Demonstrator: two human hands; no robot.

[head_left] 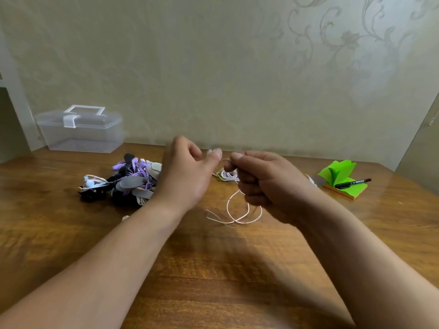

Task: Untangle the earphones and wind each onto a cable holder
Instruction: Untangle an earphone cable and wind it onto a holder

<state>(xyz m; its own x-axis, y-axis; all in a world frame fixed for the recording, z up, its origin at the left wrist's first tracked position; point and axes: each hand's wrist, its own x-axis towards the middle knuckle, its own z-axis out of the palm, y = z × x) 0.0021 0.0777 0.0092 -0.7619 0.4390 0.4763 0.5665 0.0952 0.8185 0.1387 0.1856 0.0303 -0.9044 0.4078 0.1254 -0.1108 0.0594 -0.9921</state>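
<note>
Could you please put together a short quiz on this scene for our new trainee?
1. True or false: the black marker lies on the green note pad.
2. Where does the clear plastic box stand? A) far left, by the wall B) right of the pad C) under the hands
3. What does the right hand grip?
Key: 1 true; 2 A; 3 the white earphone cable.

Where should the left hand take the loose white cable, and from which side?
Probably pinch the white cable at the loop below the right hand, coming from the left. The loop lies open, apart from the pile, and higher up it vanishes into the right hand's curled fingers; the left hand is on that side.
</note>
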